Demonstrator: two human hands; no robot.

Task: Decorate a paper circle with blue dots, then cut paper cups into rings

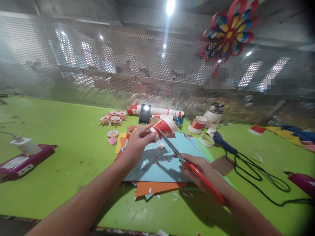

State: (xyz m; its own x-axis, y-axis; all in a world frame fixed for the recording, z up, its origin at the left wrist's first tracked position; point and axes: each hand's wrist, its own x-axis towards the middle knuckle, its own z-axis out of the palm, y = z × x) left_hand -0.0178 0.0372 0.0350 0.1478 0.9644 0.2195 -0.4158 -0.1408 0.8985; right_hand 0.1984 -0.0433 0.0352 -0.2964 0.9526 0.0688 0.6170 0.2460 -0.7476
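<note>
My left hand (140,139) is closed on a red and white paper cup (168,127), which is held tilted over the sheets. In my right hand (197,165) is a pair of scissors (203,180) with red handles. The blades reach up and left, their tips at the side of the cup; whether they touch it I cannot tell. Beneath both hands lies a light blue paper sheet (137,172) scattered with small red and white scraps. Orange paper (157,190) sticks out from under its near edge.
Behind stand a phone (144,114), stacked cups (197,124) and a white bottle (213,114). Flower-like paper pieces (114,117) lie at left. A blue glue gun (223,143) trails a black cord at right. Purple power strips (27,162) flank the green table (73,193).
</note>
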